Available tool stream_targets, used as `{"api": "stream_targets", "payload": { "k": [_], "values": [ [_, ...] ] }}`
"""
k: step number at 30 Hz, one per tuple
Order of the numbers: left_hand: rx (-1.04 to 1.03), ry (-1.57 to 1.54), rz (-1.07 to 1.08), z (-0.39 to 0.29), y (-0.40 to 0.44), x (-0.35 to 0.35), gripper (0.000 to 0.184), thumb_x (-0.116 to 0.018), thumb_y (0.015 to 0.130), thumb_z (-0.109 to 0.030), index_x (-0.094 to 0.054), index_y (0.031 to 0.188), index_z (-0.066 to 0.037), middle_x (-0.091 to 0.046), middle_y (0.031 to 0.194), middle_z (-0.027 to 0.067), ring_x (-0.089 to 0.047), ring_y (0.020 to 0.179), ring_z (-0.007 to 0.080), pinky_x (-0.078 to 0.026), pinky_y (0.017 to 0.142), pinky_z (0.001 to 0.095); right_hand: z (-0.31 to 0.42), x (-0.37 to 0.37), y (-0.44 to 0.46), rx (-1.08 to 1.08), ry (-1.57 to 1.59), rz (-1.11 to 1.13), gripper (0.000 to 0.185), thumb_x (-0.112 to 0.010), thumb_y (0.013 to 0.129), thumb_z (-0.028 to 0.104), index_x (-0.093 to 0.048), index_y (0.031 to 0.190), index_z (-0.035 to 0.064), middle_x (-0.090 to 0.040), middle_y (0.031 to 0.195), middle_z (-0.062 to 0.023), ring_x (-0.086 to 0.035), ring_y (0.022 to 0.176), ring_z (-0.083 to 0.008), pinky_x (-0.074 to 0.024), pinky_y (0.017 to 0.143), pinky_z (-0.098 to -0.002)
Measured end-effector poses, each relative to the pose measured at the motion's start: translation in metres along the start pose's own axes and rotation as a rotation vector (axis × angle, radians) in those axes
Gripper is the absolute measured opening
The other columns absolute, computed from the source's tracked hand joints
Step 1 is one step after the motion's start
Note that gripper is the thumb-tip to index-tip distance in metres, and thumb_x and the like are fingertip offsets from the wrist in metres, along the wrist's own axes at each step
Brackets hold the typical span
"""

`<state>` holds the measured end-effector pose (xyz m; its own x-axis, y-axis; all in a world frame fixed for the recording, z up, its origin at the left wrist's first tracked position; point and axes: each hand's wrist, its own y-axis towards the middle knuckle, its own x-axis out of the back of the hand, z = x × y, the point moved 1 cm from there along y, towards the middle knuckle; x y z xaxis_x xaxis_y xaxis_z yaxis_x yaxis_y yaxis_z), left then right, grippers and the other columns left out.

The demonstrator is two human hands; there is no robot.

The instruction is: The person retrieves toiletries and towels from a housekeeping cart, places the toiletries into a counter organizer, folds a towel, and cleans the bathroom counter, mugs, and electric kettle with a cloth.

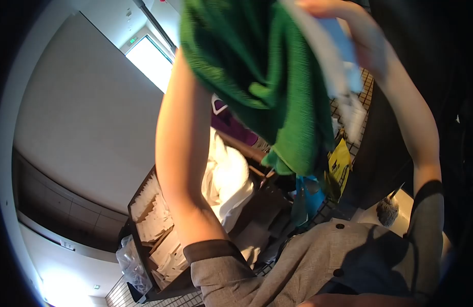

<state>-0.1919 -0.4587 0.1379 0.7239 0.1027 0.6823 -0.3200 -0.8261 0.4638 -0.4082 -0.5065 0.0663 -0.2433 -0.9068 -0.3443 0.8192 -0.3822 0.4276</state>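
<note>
A green knitted cloth [287,92] hangs in folds at the top centre. My left forearm rises behind its left edge, and my left hand is hidden. My right hand [362,38], blurred by motion, is at the upper right with its fingers bent over the top of a whitish strip [323,48]. This strip runs down beside the cloth's right side, with pale blue material between it and my palm. What exactly the fingers grip is too smeared to make out.
A dark open box [157,276] at lower left holds stacked white paper-like pieces, with a clear plastic bag [132,263] at its side. White fabric [229,176] lies near a purple item [234,125]. Yellow [340,161] and blue packaging [309,197] sit below the cloth. A brush-like object [387,211] is at right.
</note>
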Motion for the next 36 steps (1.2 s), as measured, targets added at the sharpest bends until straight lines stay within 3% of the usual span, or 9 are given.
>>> {"api": "stream_targets", "payload": {
  "k": [6, 10, 13, 18, 21, 24, 26, 28, 36],
  "values": [
    [0.168, 0.194, 0.369, 0.08, 0.039, -0.029, 0.061, -0.067, 0.069, -0.037, -0.048, 0.116, -0.003, -0.054, 0.11, 0.0116, -0.051, 0.1, 0.0189, -0.039, 0.086, 0.0299, -0.001, 0.086, -0.176, 0.042, -0.208, -0.548, 0.032, -0.055, 0.077, 0.013, -0.05, 0.105, -0.001, -0.057, 0.099, -0.0109, -0.056, 0.089, -0.0204, -0.0458, 0.08, -0.0337],
    [0.527, 0.127, -0.382, 0.234, 0.025, 0.025, 0.057, -0.068, 0.066, -0.029, -0.049, 0.11, 0.002, -0.058, 0.096, 0.0143, -0.056, 0.076, 0.0155, -0.047, 0.065, 0.0269, -0.054, 0.098, -0.292, 0.095, -0.14, -0.932, 0.033, -0.056, 0.076, 0.012, -0.049, 0.106, -0.001, -0.057, 0.097, -0.0107, -0.056, 0.088, -0.0202, -0.0458, 0.079, -0.0327],
    [0.555, 0.499, -0.817, 0.342, 0.011, 0.067, 0.077, -0.07, 0.057, -0.038, -0.042, 0.112, 0.008, -0.049, 0.102, 0.0259, -0.052, 0.093, 0.0351, -0.043, 0.079, 0.0407, -0.097, 0.081, -0.362, 0.147, -0.073, -1.201, 0.033, -0.056, 0.076, 0.011, -0.049, 0.106, -0.0011, -0.057, 0.096, -0.0104, -0.056, 0.087, -0.02, -0.0459, 0.078, -0.032],
    [0.905, 0.408, -1.0, 0.422, -0.01, 0.117, 0.122, -0.069, 0.047, -0.061, -0.013, 0.128, 0.01, -0.014, 0.129, 0.0366, -0.025, 0.119, 0.0435, -0.029, 0.096, 0.0414, -0.152, 0.024, -0.43, 0.256, 0.011, -1.56, 0.034, -0.056, 0.076, 0.01, -0.048, 0.107, -0.0012, -0.057, 0.095, -0.0101, -0.057, 0.085, -0.0198, -0.046, 0.077, -0.0307],
    [0.656, -0.073, -1.034, 0.563, -0.023, 0.168, 0.106, -0.078, 0.049, -0.043, -0.025, 0.125, 0.008, -0.043, 0.12, 0.0202, -0.042, 0.111, 0.0272, -0.034, 0.093, 0.0349, -0.181, -0.012, -0.44, 0.321, 0.032, -1.706, 0.034, -0.056, 0.076, 0.009, -0.048, 0.107, -0.0012, -0.057, 0.094, -0.0099, -0.057, 0.084, -0.0196, -0.046, 0.077, -0.03],
    [0.839, -0.039, -0.732, 0.493, -0.017, 0.116, 0.062, -0.067, 0.069, -0.027, -0.039, 0.117, 0.001, -0.051, 0.103, 0.0147, -0.049, 0.095, 0.0252, -0.04, 0.08, 0.042, -0.196, -0.037, -0.447, 0.368, 0.021, -1.776, 0.035, -0.056, 0.075, 0.008, -0.047, 0.107, -0.0013, -0.057, 0.093, -0.0096, -0.057, 0.083, -0.0195, -0.0461, 0.076, -0.0292],
    [0.583, -0.173, -0.944, 0.51, -0.023, 0.102, 0.03, -0.063, 0.071, -0.018, -0.044, 0.086, 0.0, -0.042, 0.067, 0.0042, -0.039, 0.057, 0.0127, -0.038, 0.05, 0.0291, -0.2, -0.043, -0.439, 0.385, -0.003, -1.796, 0.035, -0.056, 0.075, 0.007, -0.047, 0.108, -0.0013, -0.057, 0.092, -0.0095, -0.057, 0.083, -0.0193, -0.0461, 0.076, -0.0288],
    [0.531, -0.121, -1.234, 0.521, -0.016, 0.103, 0.016, -0.055, 0.071, -0.009, -0.044, 0.076, 0.001, -0.046, 0.064, 0.0077, -0.046, 0.055, 0.0179, -0.04, 0.047, 0.0304, -0.198, -0.04, -0.414, 0.431, -0.067, -1.786, 0.044, -0.058, 0.072, 0.007, -0.042, 0.113, -0.0007, -0.056, 0.092, -0.0096, -0.057, 0.082, -0.0187, -0.0475, 0.073, -0.0273],
    [0.023, -0.194, -1.284, 0.374, 0.039, 0.125, 0.018, -0.051, 0.071, -0.009, -0.039, 0.058, -0.004, -0.037, 0.05, 0.0014, -0.031, 0.044, 0.0113, -0.023, 0.041, 0.025, -0.219, -0.006, -0.427, 0.451, 0.096, -1.7, 0.047, -0.057, 0.073, 0.009, -0.041, 0.115, -0.0014, -0.056, 0.099, -0.0123, -0.058, 0.086, -0.0224, -0.0474, 0.077, -0.0319]
  ]
}}
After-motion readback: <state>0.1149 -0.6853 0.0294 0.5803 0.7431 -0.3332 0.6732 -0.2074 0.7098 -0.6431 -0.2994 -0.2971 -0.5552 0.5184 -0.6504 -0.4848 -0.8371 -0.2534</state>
